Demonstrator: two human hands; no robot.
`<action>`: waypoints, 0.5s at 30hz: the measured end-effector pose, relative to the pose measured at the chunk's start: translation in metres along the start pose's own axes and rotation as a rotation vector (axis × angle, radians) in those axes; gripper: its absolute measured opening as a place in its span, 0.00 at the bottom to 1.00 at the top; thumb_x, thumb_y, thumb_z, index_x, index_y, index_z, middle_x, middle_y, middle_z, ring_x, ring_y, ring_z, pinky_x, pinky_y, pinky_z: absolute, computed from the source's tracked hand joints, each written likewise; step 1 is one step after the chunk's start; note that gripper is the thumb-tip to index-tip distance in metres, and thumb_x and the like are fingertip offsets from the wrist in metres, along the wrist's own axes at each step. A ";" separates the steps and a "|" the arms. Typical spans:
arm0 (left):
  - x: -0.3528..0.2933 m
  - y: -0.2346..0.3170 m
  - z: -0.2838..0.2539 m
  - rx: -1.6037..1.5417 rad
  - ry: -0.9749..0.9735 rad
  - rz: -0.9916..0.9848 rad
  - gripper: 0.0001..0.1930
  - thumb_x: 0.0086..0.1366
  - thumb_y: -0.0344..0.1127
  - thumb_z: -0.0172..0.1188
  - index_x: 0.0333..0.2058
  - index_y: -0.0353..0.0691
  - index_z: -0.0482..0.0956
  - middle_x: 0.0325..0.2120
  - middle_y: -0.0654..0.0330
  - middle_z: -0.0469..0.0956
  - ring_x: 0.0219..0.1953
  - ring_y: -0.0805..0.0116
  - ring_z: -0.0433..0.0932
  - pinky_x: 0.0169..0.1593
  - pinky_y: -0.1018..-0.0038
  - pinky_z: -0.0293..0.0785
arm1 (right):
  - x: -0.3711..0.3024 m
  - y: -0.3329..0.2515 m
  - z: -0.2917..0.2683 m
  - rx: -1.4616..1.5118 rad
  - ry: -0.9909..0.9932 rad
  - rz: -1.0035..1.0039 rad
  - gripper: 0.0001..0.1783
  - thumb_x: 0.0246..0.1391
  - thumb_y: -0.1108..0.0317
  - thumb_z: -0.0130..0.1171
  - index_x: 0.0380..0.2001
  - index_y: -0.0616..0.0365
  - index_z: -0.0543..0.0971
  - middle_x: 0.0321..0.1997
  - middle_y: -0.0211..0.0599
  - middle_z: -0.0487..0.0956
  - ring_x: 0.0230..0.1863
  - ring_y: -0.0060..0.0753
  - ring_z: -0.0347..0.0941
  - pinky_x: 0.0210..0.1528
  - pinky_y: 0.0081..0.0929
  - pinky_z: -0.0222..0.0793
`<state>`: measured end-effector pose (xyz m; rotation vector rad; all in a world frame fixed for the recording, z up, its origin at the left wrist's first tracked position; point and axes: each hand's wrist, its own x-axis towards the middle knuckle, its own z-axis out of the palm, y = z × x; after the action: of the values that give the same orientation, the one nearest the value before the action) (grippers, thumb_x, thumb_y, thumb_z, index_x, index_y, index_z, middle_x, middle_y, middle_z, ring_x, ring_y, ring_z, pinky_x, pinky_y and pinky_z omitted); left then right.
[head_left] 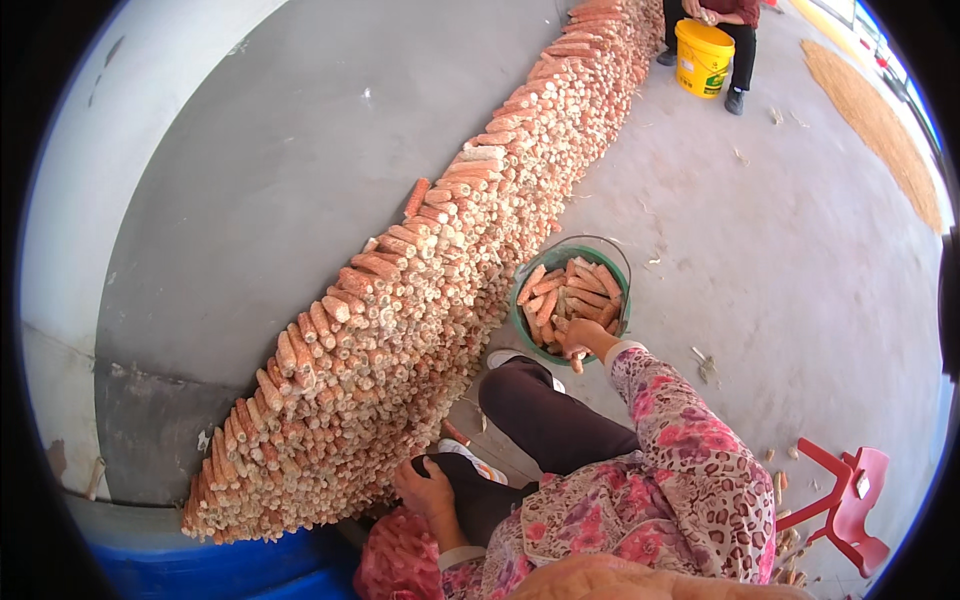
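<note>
A green bucket (518, 318) with a thin wire handle stands on the floor before my feet, filled with bare orange-pink corn cobs (585, 285). My right hand (577, 338) is at its near rim, fingers closed round a corn cob (577, 366) whose end pokes out below them. Left of the bucket runs a long, high stack of corn cobs (430, 290), laid with their ends facing out. My left hand (425, 487) lies on my left knee, beside the foot of the stack, with its fingers spread and nothing visible in it.
A red mesh sack (400, 560) sits below my left hand, near a blue surface (230, 570). On the right is a red plastic chair (858, 505), with loose cobs (787, 545) nearby. Farther off, a person sits behind a yellow bucket (703, 60); golden grain (870, 125) is spread beyond.
</note>
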<state>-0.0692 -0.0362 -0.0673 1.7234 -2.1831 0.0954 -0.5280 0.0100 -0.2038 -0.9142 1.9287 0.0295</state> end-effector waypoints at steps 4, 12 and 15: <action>-0.007 -0.005 -0.014 -0.030 -0.031 -0.085 0.21 0.63 0.43 0.62 0.50 0.35 0.78 0.54 0.46 0.76 0.56 0.42 0.74 0.58 0.51 0.71 | -0.032 -0.028 0.009 -0.074 0.097 0.005 0.26 0.43 0.62 0.69 0.49 0.60 0.84 0.52 0.46 0.84 0.54 0.46 0.82 0.52 0.44 0.79; -0.016 -0.013 -0.022 -0.066 0.015 -0.084 0.21 0.65 0.44 0.61 0.52 0.37 0.78 0.55 0.46 0.76 0.57 0.43 0.73 0.60 0.52 0.70 | -0.051 -0.021 0.027 0.070 0.377 0.010 0.45 0.44 0.62 0.66 0.61 0.77 0.61 0.53 0.63 0.80 0.57 0.56 0.79 0.56 0.42 0.76; -0.020 -0.018 -0.019 -0.075 0.044 -0.089 0.21 0.66 0.45 0.61 0.52 0.37 0.78 0.56 0.47 0.76 0.58 0.44 0.73 0.60 0.53 0.70 | -0.040 -0.012 0.031 0.067 0.371 0.068 0.38 0.45 0.64 0.66 0.57 0.72 0.66 0.49 0.60 0.82 0.53 0.52 0.82 0.53 0.39 0.78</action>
<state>-0.0443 -0.0173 -0.0592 1.7569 -2.0496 0.0284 -0.4866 0.0363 -0.1855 -0.8533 2.2881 -0.1748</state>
